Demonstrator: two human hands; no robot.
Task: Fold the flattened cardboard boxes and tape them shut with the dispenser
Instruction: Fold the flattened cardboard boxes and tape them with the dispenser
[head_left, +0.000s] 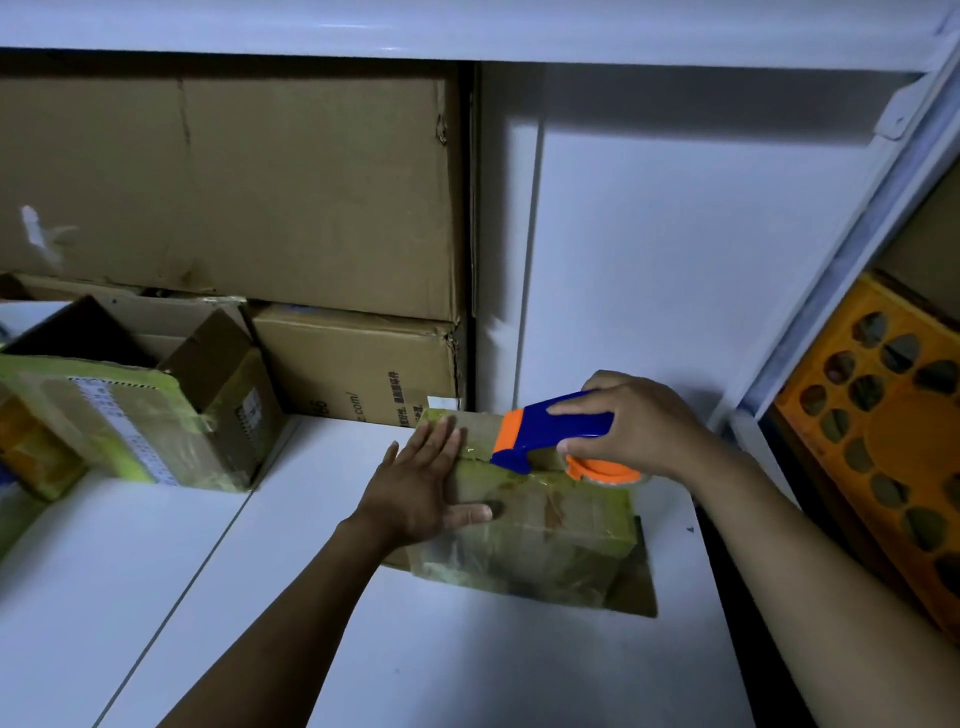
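One box (563, 512) under left hand (422, 480), one dispenser (545, 428) in right hand (644, 427).

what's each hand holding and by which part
Right hand grips the dispenser by its blue handle. Left hand holds nothing; it lies flat on the box.

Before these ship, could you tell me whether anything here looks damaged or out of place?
The large carton at the back looks worn: a crease near its top, a white scuff at left, a ragged right edge.
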